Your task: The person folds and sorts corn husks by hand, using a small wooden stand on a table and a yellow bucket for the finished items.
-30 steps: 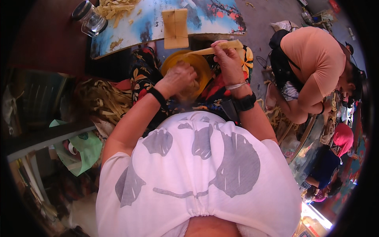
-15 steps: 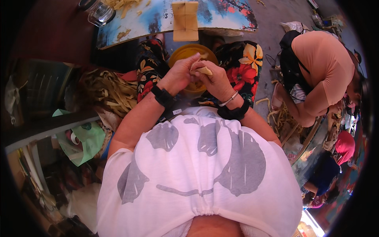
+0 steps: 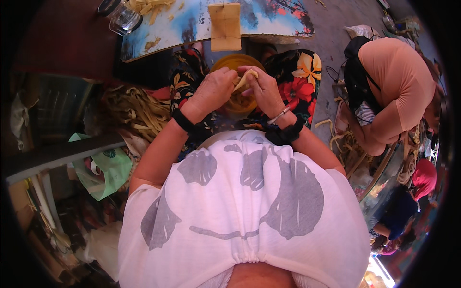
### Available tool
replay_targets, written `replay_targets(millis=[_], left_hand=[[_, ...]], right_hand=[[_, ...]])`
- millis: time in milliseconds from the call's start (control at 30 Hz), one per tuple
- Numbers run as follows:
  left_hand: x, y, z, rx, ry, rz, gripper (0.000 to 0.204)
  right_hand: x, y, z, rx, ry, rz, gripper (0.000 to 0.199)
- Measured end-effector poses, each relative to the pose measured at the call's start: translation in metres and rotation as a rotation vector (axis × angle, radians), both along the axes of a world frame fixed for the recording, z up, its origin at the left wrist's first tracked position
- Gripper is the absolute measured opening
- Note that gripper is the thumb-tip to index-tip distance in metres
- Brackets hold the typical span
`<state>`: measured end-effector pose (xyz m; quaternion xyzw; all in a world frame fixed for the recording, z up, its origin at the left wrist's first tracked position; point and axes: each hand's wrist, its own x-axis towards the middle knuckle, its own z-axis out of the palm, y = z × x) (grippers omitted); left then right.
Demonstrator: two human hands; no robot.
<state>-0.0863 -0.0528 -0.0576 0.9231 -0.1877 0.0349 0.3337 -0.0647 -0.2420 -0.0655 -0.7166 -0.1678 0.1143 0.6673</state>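
Over a yellow basin (image 3: 225, 61) between my knees, both hands work on a pale yellow folded strip (image 3: 244, 80). My left hand (image 3: 216, 90) is closed at the strip's lower left end, its fingertips curled in. My right hand (image 3: 263, 90) pinches the strip's upper part between thumb and fingers. The strip's lower end is partly hidden by the fingers. More yellowish pieces lie in the basin beneath, only partly visible; I cannot make out their kind.
Ahead stands a low painted table (image 3: 192, 29) with a wooden block (image 3: 224, 26), strip scraps (image 3: 151, 7) and a glass jar (image 3: 124, 21). A heap of pale strips (image 3: 137, 113) and a green bag (image 3: 103, 173) lie left. A person (image 3: 398, 86) crouches at right.
My left hand has turned over, from thumb up to back up, with fingers curled in. My right hand has shifted slightly right and up, so the strip now stands up between the hands.
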Motion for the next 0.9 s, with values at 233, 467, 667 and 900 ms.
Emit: replay_targets(millis=[233, 467, 667, 900], left_hand=[[-0.013, -0.018, 0.018, 0.068, -0.28, 0.113, 0.033], [-0.015, -0.019, 0.012, 0.043, -0.135, 0.305, 0.036], [-0.01, -0.01, 0.008, -0.305, -0.028, 0.214, 0.032], [-0.005, -0.011, -0.008, -0.503, -0.078, 0.35, 0.012]], right_hand=[[0.013, 0.008, -0.021, 0.02, 0.546, 0.0, 0.024], [0.008, 0.014, -0.006, -0.109, 0.018, 0.051, 0.023], [0.015, 0.007, -0.016, 0.143, 0.375, 0.115, 0.02], [0.011, 0.009, 0.013, 0.615, 0.918, 0.289, 0.022]])
